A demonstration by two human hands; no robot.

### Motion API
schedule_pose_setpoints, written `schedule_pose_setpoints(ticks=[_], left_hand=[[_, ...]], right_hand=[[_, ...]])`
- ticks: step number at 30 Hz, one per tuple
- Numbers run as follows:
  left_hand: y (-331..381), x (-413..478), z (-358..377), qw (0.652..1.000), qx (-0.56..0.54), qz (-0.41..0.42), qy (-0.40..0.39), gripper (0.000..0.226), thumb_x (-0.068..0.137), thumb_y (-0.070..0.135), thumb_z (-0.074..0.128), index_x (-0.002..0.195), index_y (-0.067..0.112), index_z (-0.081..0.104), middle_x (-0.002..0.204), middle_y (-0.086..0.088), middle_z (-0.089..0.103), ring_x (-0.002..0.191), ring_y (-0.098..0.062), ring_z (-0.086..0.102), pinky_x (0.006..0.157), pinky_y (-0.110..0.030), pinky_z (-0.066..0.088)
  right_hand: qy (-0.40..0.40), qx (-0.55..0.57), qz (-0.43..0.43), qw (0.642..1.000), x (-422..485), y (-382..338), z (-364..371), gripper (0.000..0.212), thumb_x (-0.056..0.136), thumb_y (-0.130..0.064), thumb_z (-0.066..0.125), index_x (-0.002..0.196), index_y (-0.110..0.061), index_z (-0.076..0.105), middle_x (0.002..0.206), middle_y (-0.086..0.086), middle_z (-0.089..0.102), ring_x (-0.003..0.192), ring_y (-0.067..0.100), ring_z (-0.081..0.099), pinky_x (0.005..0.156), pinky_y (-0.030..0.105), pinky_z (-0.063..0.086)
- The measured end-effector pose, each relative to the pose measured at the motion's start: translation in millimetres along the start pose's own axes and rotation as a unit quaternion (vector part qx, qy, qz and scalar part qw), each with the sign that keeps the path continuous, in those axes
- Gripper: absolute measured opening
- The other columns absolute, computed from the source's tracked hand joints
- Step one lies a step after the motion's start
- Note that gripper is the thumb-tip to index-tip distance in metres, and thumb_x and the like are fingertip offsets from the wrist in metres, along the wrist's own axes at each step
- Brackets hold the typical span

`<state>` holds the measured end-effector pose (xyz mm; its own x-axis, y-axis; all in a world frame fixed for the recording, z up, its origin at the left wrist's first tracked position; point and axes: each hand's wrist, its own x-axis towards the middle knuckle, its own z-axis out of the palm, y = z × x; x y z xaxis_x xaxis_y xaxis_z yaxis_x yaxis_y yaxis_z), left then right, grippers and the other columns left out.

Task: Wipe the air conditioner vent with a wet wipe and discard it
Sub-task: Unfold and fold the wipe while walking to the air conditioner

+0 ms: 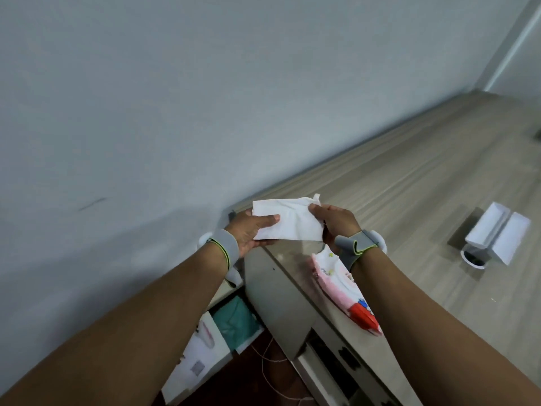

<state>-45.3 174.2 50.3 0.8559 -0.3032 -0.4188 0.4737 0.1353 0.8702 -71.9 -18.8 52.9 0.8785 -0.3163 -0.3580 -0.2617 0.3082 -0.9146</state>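
Part of wipe pack (336,288) lies under right forearm (409,317); print unreadable. Fingers of left hand (248,230) hidden behind wet wipe (288,222).

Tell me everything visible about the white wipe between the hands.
The wet wipe is a thin, white, creased sheet, partly unfolded, roughly rectangular, one corner sticking up at its right. It is held in the air, spread between the left hand, thumb on top, and the right hand, which pinches its right edge.
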Motion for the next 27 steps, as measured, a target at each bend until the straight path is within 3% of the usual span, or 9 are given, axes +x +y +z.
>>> schedule_pose_setpoints(ticks=[3,6,9,14,17,20,22,24,27], left_hand=[[16,-24,-38,0.999,-0.012,0.025,0.022,0.029,0.084,0.018,0.072,0.112,0.014,0.064,0.108,-0.009,0.07,0.09,-0.025,0.068,0.062,-0.034,0.058],[29,-52,-76,0.997,-0.027,0.042,0.062,0.035,0.085,0.025,0.072,0.116,0.012,0.063,0.111,-0.011,0.07,0.1,-0.03,0.067,0.071,-0.04,0.059],[42,-82,-120,0.992,-0.036,0.07,0.096,0.033,0.085,0.023,0.071,0.116,0.012,0.064,0.112,-0.01,0.07,0.098,-0.027,0.068,0.07,-0.038,0.058],[60,-122,-174,0.985,-0.015,0.114,0.126,0.03,0.087,0.014,0.068,0.117,0.011,0.064,0.114,-0.009,0.07,0.094,-0.024,0.068,0.071,-0.036,0.058],[71,-150,-204,0.978,-0.006,0.142,0.152,0.028,0.088,0.013,0.067,0.116,0.01,0.065,0.113,-0.009,0.069,0.094,-0.025,0.068,0.067,-0.034,0.057],[83,-179,-236,0.964,-0.002,0.17,0.204,0.029,0.088,0.014,0.067,0.116,0.006,0.065,0.111,-0.012,0.069,0.093,-0.026,0.067,0.066,-0.034,0.058],[91,-194,-252,0.954,0.002,0.181,0.239,0.031,0.088,0.014,0.068,0.116,0.003,0.065,0.112,-0.015,0.069,0.095,-0.028,0.067,0.073,-0.038,0.059],[97,-205,-265,0.948,0.011,0.191,0.255,0.031,0.087,0.014,0.068,0.115,0.002,0.065,0.113,-0.017,0.068,0.102,-0.031,0.066,0.08,-0.041,0.058],[106,-228,-286,0.933,0.014,0.206,0.294,0.029,0.086,0.014,0.07,0.113,0.003,0.067,0.111,-0.015,0.07,0.099,-0.027,0.068,0.074,-0.033,0.059]], right_hand=[[-0.009,-0.014,-0.008,1.0,-11,3,43,0.015,0.078,-0.014,0.075,0.074,-0.004,0.065,0.076,0.011,0.063,0.066,0.024,0.061,0.067,0.037,0.054],[-0.046,-0.015,-0.007,0.999,-31,8,87,0.033,0.076,-0.021,0.078,0.094,0.004,0.067,0.084,0.015,0.065,0.076,0.028,0.063,0.077,0.047,0.055],[-0.107,-0.003,-0.029,0.994,-56,12,135,0.013,0.076,-0.013,0.076,0.082,-0.009,0.064,0.08,0.014,0.064,0.072,0.028,0.059,0.067,0.04,0.052],[-0.16,-0.053,-0.108,0.98,-80,13,194,0.044,0.079,-0.004,0.066,0.11,-0.035,0.062,0.075,0.009,0.058,0.066,0.022,0.055,0.063,0.032,0.053],[-0.218,-0.107,-0.146,0.959,-92,15,231,0.036,0.086,-0.005,0.062,0.117,-0.021,0.066,0.081,0.004,0.06,0.067,0.016,0.056,0.055,0.022,0.051],[-0.271,-0.124,-0.138,0.944,-107,14,272,0.025,0.084,-0.008,0.068,0.108,-0.012,0.07,0.102,0.006,0.068,0.084,0.019,0.065,0.069,0.033,0.056],[-0.316,-0.145,-0.14,0.927,-112,13,294,0.016,0.079,-0.008,0.073,0.094,-0.011,0.074,0.096,0.006,0.067,0.083,0.02,0.061,0.075,0.039,0.052],[-0.345,-0.178,-0.146,0.91,-116,11,312,0.021,0.075,-0.007,0.075,0.096,-0.008,0.074,0.09,0.009,0.067,0.077,0.02,0.058,0.072,0.037,0.049],[-0.384,-0.221,-0.167,0.881,-121,10,348,0.023,0.075,-0.005,0.075,0.098,-0.006,0.073,0.08,0.007,0.068,0.064,0.015,0.057,0.058,0.026,0.046]])
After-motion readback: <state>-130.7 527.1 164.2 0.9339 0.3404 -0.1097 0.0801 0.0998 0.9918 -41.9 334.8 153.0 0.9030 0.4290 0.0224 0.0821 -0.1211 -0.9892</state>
